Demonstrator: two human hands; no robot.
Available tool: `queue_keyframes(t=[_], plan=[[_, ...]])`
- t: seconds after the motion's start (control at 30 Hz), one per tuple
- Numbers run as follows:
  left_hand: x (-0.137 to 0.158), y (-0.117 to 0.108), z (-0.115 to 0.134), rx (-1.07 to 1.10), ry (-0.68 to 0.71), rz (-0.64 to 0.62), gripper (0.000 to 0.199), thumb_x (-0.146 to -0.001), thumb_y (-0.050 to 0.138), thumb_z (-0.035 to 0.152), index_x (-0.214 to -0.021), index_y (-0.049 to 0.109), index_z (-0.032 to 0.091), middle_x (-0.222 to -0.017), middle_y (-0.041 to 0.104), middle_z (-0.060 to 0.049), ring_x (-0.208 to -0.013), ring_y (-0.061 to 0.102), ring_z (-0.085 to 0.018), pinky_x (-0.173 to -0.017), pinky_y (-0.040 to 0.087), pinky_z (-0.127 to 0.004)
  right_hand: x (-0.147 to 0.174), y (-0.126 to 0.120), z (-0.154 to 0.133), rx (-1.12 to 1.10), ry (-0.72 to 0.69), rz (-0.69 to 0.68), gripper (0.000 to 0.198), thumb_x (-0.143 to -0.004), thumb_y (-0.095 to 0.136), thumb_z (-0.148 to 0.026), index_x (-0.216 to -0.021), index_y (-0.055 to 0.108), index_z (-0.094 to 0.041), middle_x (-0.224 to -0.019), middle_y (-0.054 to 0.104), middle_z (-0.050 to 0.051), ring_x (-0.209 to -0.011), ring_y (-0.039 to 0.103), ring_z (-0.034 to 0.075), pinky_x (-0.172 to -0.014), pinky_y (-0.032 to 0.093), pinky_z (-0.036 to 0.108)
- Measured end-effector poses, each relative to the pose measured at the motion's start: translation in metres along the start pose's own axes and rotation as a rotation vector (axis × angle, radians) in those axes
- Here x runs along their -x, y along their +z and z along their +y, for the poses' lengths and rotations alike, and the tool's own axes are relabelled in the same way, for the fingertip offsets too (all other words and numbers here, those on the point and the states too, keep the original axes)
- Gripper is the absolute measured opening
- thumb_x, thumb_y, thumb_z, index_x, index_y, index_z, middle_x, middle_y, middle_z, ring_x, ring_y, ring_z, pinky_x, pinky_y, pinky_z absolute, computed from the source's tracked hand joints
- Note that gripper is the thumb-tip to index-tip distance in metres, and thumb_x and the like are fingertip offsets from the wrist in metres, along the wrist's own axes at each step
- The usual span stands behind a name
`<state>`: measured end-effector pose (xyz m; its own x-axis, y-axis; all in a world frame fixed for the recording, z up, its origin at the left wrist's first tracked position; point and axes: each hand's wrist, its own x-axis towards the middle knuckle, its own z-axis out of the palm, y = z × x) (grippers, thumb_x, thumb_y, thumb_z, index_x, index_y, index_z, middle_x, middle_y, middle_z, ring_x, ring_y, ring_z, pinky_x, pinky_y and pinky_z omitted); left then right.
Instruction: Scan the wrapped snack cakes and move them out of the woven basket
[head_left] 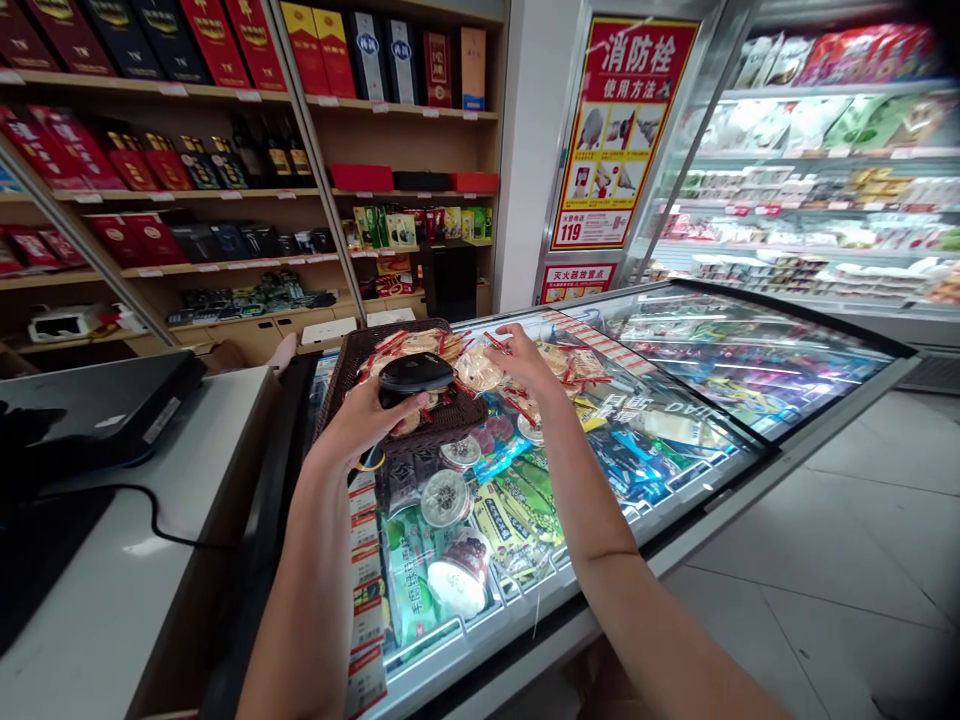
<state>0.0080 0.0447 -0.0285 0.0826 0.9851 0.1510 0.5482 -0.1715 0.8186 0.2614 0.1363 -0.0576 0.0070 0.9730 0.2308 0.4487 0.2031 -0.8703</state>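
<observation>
Over the freezer lid point(720, 350), the left hand point(367, 415) grips a black scanner point(415, 375). The right hand point(521, 362), fingers spread, rests on snack packets point(480, 368) heaped in the basket point(352, 365); many look unhandled.

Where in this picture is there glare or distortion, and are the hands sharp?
Head view: ceiling lights glare in streaks on the freezer lid; shelves bend toward the edges; the top right corner is blurred; left hand on the black scanner and right hand are fairly sharp.
</observation>
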Motion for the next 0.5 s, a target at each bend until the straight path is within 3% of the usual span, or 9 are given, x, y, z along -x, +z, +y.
queue_keyframes(t=[0.17,0.27,0.5], plan=[[-0.003,0.002,-0.002,-0.135,0.042,0.034,0.064,-0.067,0.070,0.069,-0.103,0.069,0.016,-0.082,0.074,-0.005,-0.078,0.068,-0.025,-0.063,0.049,-0.029,-0.003,0.001,0.007,0.019,-0.053,-0.009,0.046,-0.082,0.061,-0.045,-0.121,0.046,-0.026,-0.098,0.061,0.001,-0.084,0.059,0.018,-0.075,0.046,0.028],[-0.003,0.002,-0.002,-0.129,0.038,0.027,0.067,-0.067,0.070,0.069,-0.109,0.068,0.017,-0.089,0.075,-0.006,-0.085,0.068,-0.026,-0.068,0.050,-0.030,-0.007,0.000,0.010,0.144,-0.070,0.034,0.045,-0.085,0.061,-0.043,-0.123,0.046,-0.025,-0.103,0.062,0.004,-0.090,0.060,0.021,-0.079,0.047,0.032],[-0.001,-0.013,-0.009,-0.113,-0.027,0.087,0.054,-0.063,0.074,0.067,-0.085,0.071,0.019,-0.061,0.068,-0.003,-0.057,0.064,-0.022,-0.052,0.046,-0.029,-0.016,-0.004,0.033,0.593,0.166,0.040,0.036,-0.089,0.058,-0.021,-0.124,0.053,-0.014,-0.114,0.065,0.021,-0.110,0.062,0.033,-0.090,0.046,0.042]])
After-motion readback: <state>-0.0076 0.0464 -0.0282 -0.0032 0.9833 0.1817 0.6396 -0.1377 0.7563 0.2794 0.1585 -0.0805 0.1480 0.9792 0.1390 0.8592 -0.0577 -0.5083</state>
